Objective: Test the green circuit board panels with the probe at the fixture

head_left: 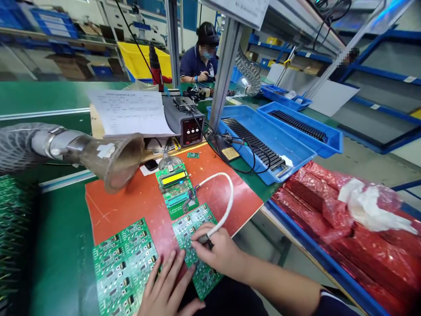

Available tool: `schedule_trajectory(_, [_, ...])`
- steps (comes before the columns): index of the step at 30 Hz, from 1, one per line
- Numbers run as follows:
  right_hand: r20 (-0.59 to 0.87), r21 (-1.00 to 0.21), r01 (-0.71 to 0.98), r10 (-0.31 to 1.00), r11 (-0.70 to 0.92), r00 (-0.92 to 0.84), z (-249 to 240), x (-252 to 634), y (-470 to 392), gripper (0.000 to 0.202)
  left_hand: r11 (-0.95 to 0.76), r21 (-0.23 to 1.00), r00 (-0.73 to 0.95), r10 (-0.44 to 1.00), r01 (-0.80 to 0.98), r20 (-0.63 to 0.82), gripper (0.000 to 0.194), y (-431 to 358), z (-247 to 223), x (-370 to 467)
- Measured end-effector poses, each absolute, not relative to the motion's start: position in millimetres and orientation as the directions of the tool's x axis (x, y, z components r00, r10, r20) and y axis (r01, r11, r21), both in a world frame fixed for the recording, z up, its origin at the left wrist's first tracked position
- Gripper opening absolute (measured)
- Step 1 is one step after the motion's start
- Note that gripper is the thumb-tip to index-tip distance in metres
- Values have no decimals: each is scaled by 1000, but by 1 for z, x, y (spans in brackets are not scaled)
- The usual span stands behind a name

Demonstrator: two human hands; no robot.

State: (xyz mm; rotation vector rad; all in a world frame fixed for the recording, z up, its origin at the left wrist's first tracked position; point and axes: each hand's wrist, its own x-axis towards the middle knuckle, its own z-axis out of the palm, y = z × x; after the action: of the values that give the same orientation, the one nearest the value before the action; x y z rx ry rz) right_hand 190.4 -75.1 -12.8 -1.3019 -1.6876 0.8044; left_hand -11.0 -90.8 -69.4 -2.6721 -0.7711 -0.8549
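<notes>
My right hand (220,252) pinches a dark plug-like head at the end of a white cable (231,193), pressed down over a green circuit board panel (189,221). Its tip is hidden by my fingers. The cable loops back to a green programmer board (173,214) with a lit yellow display (173,177) and a teal socket (177,199). With fingers spread, my left hand (167,289) lies between the two panels, its fingertips by the right panel's left edge. A second circuit board panel (123,259) lies at left, partly under that hand.
An orange mat (112,202) covers the green bench. A fume extraction funnel (123,162) juts in from the left, near a soldering station (190,127). Blue trays (279,149) and red plastic-wrapped packs (345,228) stand at right. A co-worker (197,61) sits across the bench.
</notes>
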Motion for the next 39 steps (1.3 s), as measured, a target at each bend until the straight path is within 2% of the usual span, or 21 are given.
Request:
schedule_trajectory(9, [197, -899, 370, 972, 232, -130, -11, 192, -77, 12, -822, -131, 714, 388, 554, 583, 57, -91, -70, -11])
schedule_trajectory(25, [202, -905, 352, 969, 241, -144, -15, 194, -78, 11, -817, -95, 700, 420, 568, 577, 56, -93, -64, -10])
schedule_trajectory(34, [242, -887, 370, 961, 276, -137, -18, 193, -78, 10, -809, -117, 710, 423, 575, 563, 61, -95, -64, -10])
schedule_trajectory(39, [203, -899, 364, 968, 243, -146, -20, 193, -78, 10, -815, -117, 711, 413, 567, 569, 62, -94, -74, -13])
